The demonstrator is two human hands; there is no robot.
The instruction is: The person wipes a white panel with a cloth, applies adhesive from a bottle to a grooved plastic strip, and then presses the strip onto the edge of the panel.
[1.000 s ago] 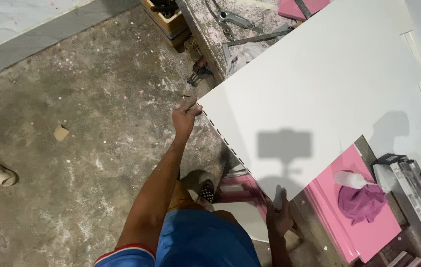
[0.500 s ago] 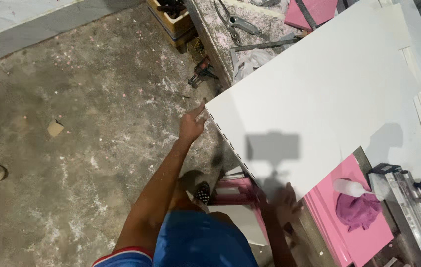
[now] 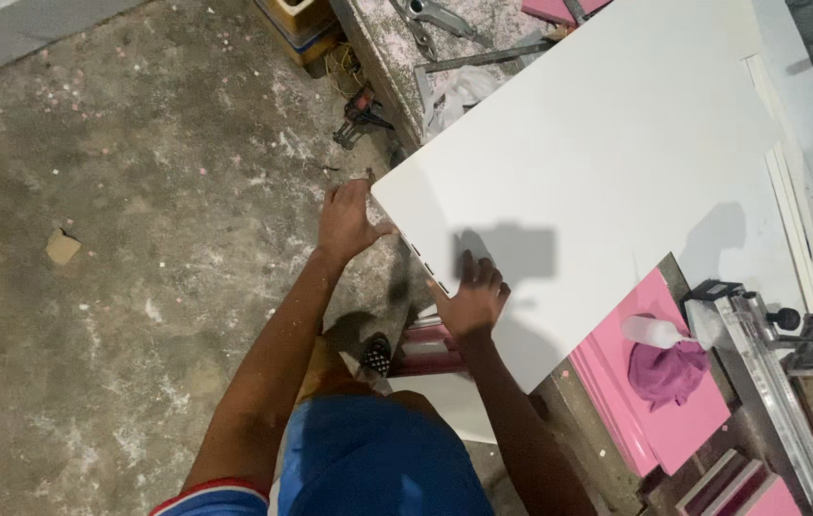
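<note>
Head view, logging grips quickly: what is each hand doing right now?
Left hand: gripping the corner of the large flat white panel.
Right hand: open, palm flat on the panel's near edge, holding nothing.

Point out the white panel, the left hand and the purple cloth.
white panel (image 3: 607,153), head view, middle of its top face
left hand (image 3: 344,222), head view, back of hand
purple cloth (image 3: 664,371), head view, bunched middle

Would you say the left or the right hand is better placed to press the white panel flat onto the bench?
Probably the right hand: it lies palm-down on top of the white panel, near its edge. The left hand only grips the panel's near corner, out over the floor.
</note>
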